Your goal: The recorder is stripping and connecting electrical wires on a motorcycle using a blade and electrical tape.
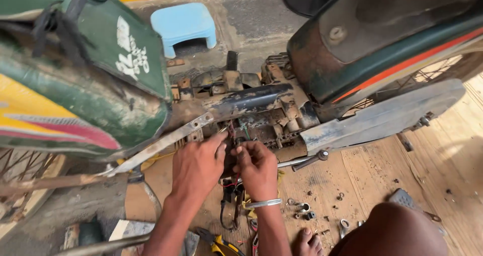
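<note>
An old green motorbike (100, 85) stands across the view with its dirty engine and frame (261, 110) exposed. My left hand (198, 165) and my right hand (257, 168) are pressed together under the frame, fingers pinching red and green wires (237, 130) that come out of it. A bundle of black and red cables (231, 195) hangs below my hands. A metal bangle (262, 203) circles my right wrist. What exactly each fingertip grips is hidden by the hands.
A blue plastic stool (183, 25) stands behind the bike. Small nuts and metal parts (302, 208) lie on the wooden floor near my bare foot (308, 243) and knee (395, 233). Yellow-handled pliers (221, 246) lie at the bottom. A kick lever (309, 160) sticks out to the right.
</note>
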